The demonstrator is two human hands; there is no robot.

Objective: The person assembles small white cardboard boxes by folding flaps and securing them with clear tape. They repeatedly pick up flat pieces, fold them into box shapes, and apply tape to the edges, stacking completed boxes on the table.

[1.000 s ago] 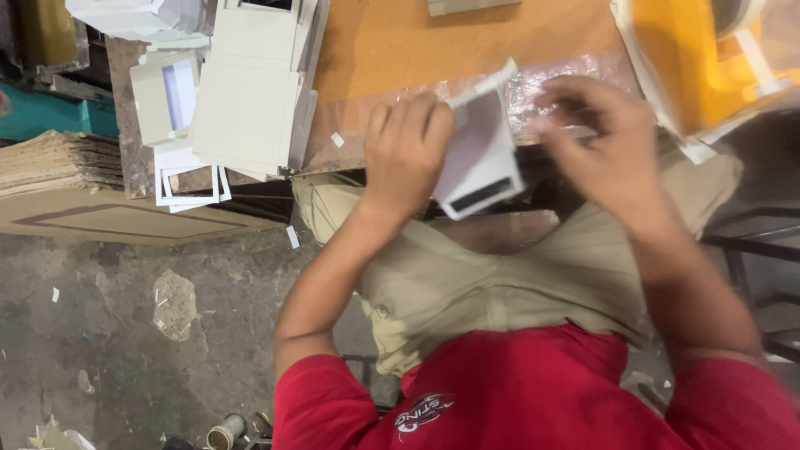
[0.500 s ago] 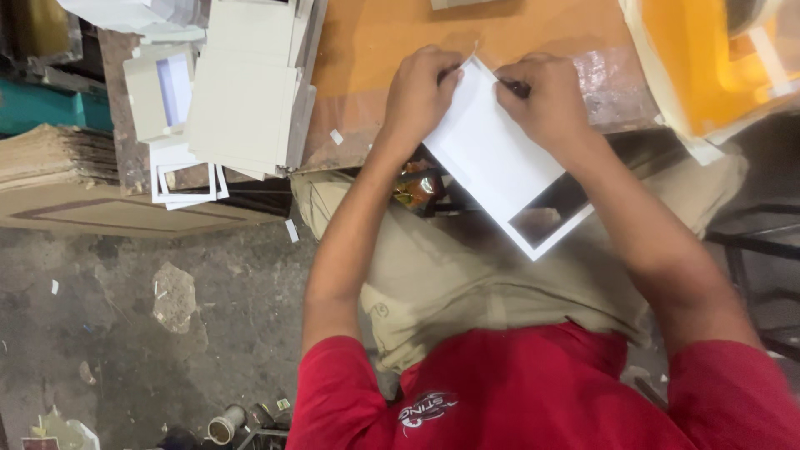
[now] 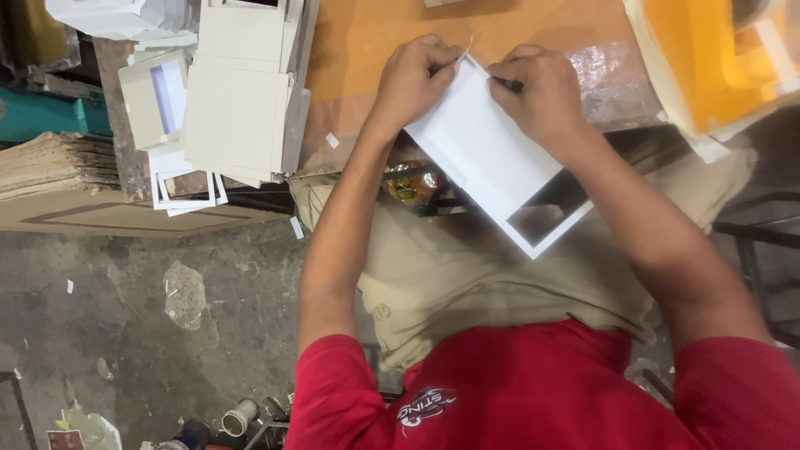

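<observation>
A flat white card box blank with a cut-out window (image 3: 500, 158) is held tilted over the front edge of an orange desk (image 3: 375, 42), above the person's lap. It looks light, stiff yet easily creased, and best gripped at its edges. The left hand (image 3: 412, 79) pinches its top corner, fingers closed. The right hand (image 3: 537, 96) grips the top edge, closed around a small dark tool. Stacked pale box blanks (image 3: 237, 92) lie to the left.
</observation>
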